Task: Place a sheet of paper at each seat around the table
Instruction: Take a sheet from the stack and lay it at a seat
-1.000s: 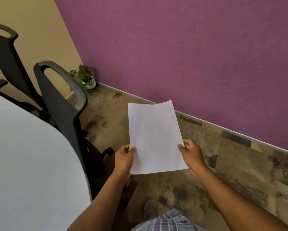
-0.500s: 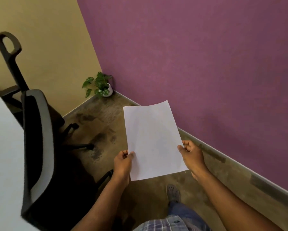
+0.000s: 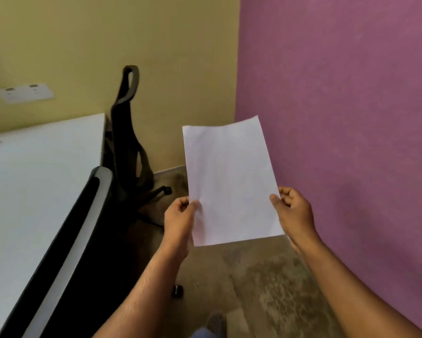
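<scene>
Two chairs (image 3: 122,147) flank the table (image 3: 34,179); left hand (image 3: 179,220) and right hand (image 3: 294,211) pinch the paper (image 3: 229,181).

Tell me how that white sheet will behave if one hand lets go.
The sheet of paper looks thin and probably floppy: its top edge already waves, so it would likely droop from a single grip. It seems very light, since the left hand and right hand only pinch its lower edges. It may crease easily; a small wrinkle shows near the left thumb.

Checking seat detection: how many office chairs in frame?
2. One black office chair with grey-edged backrest tucked against the white table near the left hand; one black high-backed office chair at the table's far corner. Others may be out of frame.
</scene>
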A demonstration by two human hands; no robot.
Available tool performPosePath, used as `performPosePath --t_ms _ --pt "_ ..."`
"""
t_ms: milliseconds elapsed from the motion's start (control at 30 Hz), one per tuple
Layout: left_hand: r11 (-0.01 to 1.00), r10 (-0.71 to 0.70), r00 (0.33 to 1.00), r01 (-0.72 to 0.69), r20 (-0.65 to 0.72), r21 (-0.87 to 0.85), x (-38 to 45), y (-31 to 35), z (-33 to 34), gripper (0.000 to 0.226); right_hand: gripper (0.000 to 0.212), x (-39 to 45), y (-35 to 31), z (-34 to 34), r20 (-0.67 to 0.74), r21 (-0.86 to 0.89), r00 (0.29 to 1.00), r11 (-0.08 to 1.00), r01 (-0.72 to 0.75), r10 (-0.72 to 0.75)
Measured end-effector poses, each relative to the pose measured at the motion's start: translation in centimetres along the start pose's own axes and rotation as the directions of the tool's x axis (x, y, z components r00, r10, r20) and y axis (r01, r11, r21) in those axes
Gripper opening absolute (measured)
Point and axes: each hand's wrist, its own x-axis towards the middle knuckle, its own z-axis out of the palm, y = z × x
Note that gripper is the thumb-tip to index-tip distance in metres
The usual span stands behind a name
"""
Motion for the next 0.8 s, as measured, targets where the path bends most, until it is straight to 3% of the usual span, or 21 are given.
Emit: performPosePath --t_ms 267,467,800 --pt "0.938 0.238 0.952 -0.277 -0.193 -0.209 11.8 12.6 -1.0 0.016 0.011 15.7 -12.3 11.4 0.137 0.140 0.958 0.962 0.235 -0.254" --pt "0.850 0.348 0.859 -0.458 -0.376 -0.259 20.5 22.5 -2.4 0.009 0.012 25.8 -21.5 21.1 0.209 0.169 0.898 0.919 0.356 -0.387" --pt "0.736 0.325 0.699 -0.610 -0.637 -0.294 30.9 32.7 -10.7 0.010 0.008 34.9 -32.1 40.0 0.453 0.272 0.735 0.864 0.425 -0.504"
